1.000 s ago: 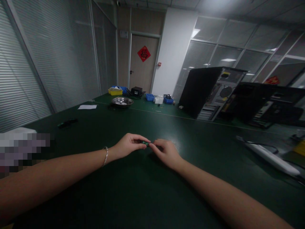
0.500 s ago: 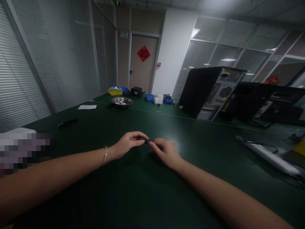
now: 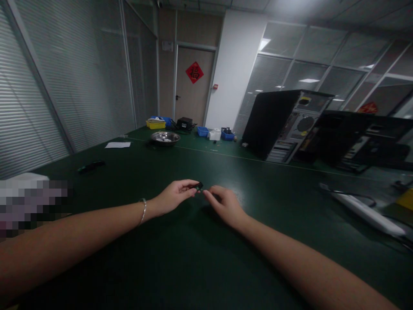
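Lifted slightly since half a second earlier, a small green-and-black electronic part [image 3: 199, 187] now shows more of its dark side at the tips of a worker's left hand [image 3: 172, 196]. The left fingers pinch it closed; its exposed end juts toward the right hand [image 3: 227, 206], whose curled fingers wait just beside it, thumb near forefinger. Whether they touch or grip anything cannot be told. Its long axis, hard to read at this size, seems to run from hand to hand above the green bench [image 3: 180, 258]. Well beyond sit a steel bowl [image 3: 172, 140] and a black computer tower [image 3: 269, 122], both outside the narrow space between the hands.
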`<state>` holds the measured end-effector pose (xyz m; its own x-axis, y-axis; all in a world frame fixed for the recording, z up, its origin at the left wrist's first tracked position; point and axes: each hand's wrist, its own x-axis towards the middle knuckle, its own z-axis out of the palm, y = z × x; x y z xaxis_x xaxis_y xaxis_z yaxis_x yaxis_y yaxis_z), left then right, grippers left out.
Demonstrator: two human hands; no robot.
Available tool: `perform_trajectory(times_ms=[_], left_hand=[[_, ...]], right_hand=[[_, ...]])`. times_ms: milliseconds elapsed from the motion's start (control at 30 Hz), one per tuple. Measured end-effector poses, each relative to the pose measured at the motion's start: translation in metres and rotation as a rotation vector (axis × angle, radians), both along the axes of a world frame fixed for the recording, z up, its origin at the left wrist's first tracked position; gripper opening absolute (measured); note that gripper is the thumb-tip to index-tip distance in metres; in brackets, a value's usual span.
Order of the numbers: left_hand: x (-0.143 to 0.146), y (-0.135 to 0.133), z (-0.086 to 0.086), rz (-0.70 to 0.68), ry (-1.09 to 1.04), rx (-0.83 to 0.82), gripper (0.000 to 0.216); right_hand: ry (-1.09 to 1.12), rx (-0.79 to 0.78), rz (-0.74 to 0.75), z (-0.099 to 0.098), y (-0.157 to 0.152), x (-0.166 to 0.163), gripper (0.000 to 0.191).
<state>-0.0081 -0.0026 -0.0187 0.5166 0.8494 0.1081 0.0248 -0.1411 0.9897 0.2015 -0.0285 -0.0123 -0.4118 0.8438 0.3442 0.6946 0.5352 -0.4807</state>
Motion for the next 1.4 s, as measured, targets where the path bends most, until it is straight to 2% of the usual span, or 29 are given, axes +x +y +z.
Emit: perform_trajectory(times_ms=[233, 500, 867, 1133, 1300, 1400], left_hand=[[0.001, -0.004, 0.007, -0.018, 0.148, 0.082, 0.032], [0.001, -0.004, 0.008, 0.001, 0.204, 0.136, 0.028], [0.001, -0.008, 0.01, 0.035, 0.266, 0.224, 0.028], [-0.001, -0.002, 0.003, 0.005, 0.202, 0.193, 0.032], [0.001, -0.006, 0.009, -0.014, 0.122, 0.19, 0.035], [0.002, -0.009, 0.013, -0.011, 0.143, 0.2, 0.03]], right_hand=[[0.008, -0.013, 0.002, 0.005, -0.003, 0.0, 0.035], [-0.054, 0.01, 0.003, 0.001, 0.0, 0.0, 0.035], [-0.102, -0.005, -0.007, 0.006, -0.003, -0.001, 0.034], [-0.089, -0.003, 0.014, 0.004, -0.003, 0.0, 0.033], [-0.081, 0.002, -0.008, 0.004, -0.002, 0.0, 0.033], [-0.102, 0.014, -0.022, 0.004, -0.002, 0.001, 0.033]])
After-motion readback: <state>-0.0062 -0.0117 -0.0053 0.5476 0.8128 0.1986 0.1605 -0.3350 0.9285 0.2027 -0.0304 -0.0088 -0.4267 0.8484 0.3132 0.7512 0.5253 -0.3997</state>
